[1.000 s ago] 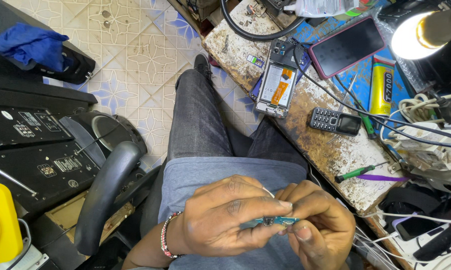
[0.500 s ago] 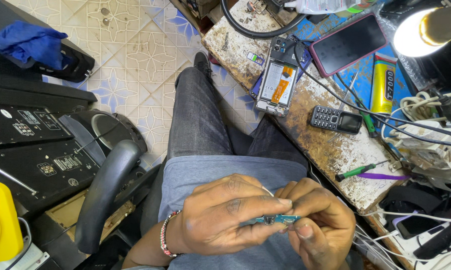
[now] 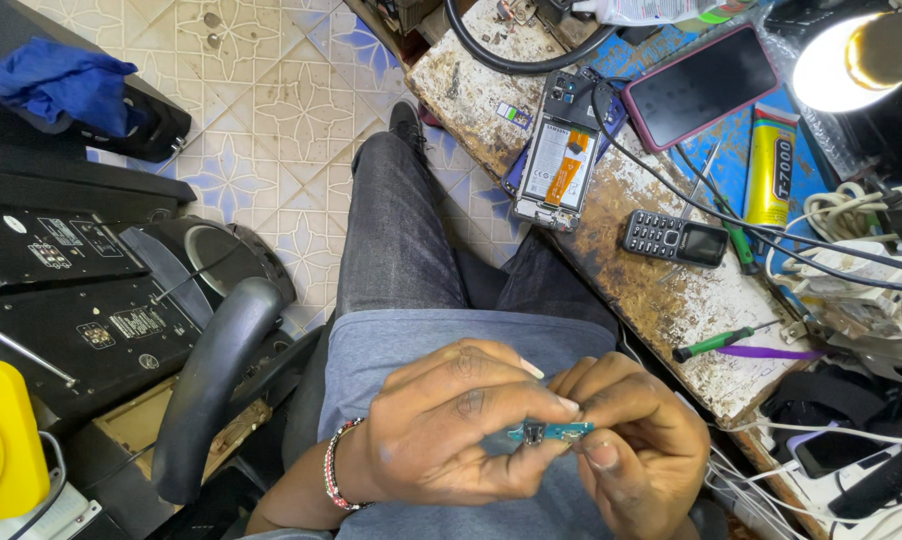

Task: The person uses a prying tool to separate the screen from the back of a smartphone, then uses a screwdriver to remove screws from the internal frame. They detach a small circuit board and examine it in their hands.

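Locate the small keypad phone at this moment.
In the head view, the small keypad phone lies on the worn workbench at right, between the opened smartphone and the yellow glue tube, far above both hands.

Small teal circuit board (image 3: pixel 551 431): narrow strip, dark component near left end, lying roughly level, pinched at both ends between fingertips of both hands, above lap, near workbench edge.

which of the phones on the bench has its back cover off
The smartphone lying at the bench's near edge: its battery and orange ribbon cable show. The pink-cased phone lies closed with its dark glass up, and the small keypad phone is whole.
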